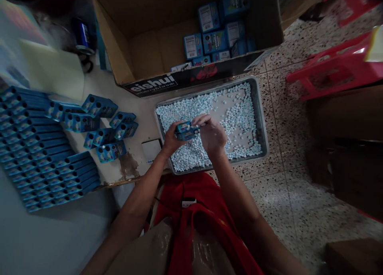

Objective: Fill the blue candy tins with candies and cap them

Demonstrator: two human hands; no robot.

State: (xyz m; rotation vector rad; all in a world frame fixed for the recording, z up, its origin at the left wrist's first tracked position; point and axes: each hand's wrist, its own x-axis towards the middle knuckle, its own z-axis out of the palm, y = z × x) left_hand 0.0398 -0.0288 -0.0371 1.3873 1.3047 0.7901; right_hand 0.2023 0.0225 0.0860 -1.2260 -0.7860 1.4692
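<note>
My left hand (171, 140) is closed around small blue candy boxes (184, 135), apparently two, held together above a metal tray (265, 135). White pellet-like candies show at the boxes' near openings. My right hand (213, 136) is beside them, its palm whitened with powder and its fingers stretched left toward the boxes. A few white candies lie at its fingertips; whether any sit in the palm I cannot tell. Beneath both hands, many small pale candies (194, 157) cover much of the tray floor.
Left of the tray, several loose blue boxes (110, 150) stand near tightly packed rows of boxes (44, 155). A large cardboard carton (143, 85) behind the tray holds several blue boxes (214, 42). A blue can (82, 36) stands back left. Red plastic stools (332, 71) are right, on speckled floor.
</note>
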